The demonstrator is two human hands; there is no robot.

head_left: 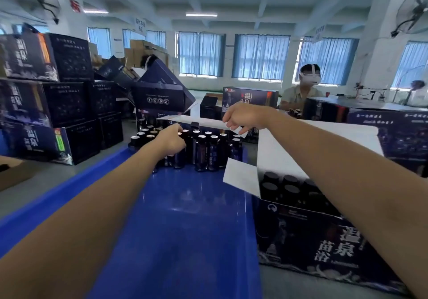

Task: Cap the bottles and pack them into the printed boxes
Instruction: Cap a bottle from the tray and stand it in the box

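Along the far end of the blue tray [180,217] the bottles [206,150] stand packed together, my left hand [170,142] curled round one, right hand [243,118] loose-fingered above them; a careless lift could topple neighbours.

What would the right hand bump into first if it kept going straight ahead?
Probably the white box flap behind the bottles. The right hand points along it, but depth is unclear, so it could pass just above.

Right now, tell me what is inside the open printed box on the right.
Black-capped bottles stand in the open printed box. The right forearm covers the rest, so how full it is cannot be told.
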